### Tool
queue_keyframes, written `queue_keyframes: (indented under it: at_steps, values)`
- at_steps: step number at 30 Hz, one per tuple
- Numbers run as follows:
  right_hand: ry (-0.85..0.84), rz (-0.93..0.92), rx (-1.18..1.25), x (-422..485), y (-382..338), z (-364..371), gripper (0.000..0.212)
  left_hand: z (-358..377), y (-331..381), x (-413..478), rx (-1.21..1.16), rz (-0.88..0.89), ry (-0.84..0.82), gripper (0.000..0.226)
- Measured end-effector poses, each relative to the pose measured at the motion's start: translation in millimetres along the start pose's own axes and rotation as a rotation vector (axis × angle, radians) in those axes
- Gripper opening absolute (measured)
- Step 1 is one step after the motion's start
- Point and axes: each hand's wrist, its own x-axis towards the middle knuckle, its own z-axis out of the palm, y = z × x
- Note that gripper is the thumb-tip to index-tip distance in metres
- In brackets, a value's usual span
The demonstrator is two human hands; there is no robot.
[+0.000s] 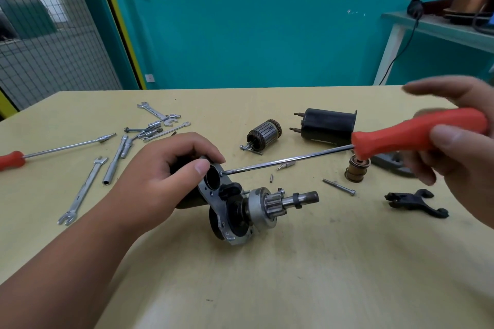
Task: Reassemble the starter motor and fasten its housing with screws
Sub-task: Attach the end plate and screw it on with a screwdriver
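Midway, I'd judge: the left hand (171,168) clasps the motor (235,205) on the table (294,275), while the right hand (454,141), wrapped round the screwdriver (417,131), drives a plate screw (222,173). Beyond the motor, armature (264,133), solenoid (328,123) and fork (414,201) lie loose, unfitted.

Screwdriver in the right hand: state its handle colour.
Red-orange handle on the screwdriver, with a shiny metal shaft; seen in the head view.

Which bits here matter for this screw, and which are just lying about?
In use: left hand, starter housing, right hand, screwdriver.
Lying about: wrenches, second screwdriver, armature, black fork.
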Motion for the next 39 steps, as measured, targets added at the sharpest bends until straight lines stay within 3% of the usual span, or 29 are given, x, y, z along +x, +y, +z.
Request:
queue_keyframes:
  at_steps: [3, 10, 17, 23, 28, 32, 36, 39]
  values:
    - [-0.031, 0.03, -0.005, 3, 1, -2, 0.077, 0, 0, 0, -0.002, 0.0, 0.001, 0.032]
    - [0.048, 0.033, -0.076, 0, 12, -11, 0.057, 0, 0, -1, 0.003, 0.006, 0.001, 0.032]
    - [-0.024, 0.078, -0.041, 3, 10, -12, 0.067, -1, 0, 0, 0.027, 0.019, -0.001, 0.03]
    - [0.013, 0.04, -0.093, -2, 14, -12, 0.052, -1, 0, 1, 0.028, 0.021, 0.002, 0.03]
    - [-0.007, 0.007, -0.044, 2, 6, -6, 0.07, -1, -1, 1, 0.015, 0.019, -0.002, 0.03]
    - [0.004, 0.042, -0.052, 0, 5, -6, 0.058, -2, -3, 1, 0.023, 0.016, -0.004, 0.03]
    - [-0.031, 0.079, -0.018, 2, 4, -5, 0.081, -2, -3, 1, 0.018, 0.012, -0.001, 0.03]
    - [0.009, 0.071, -0.087, -1, 12, -13, 0.062, -2, -3, 1, 0.016, 0.011, -0.001, 0.031]
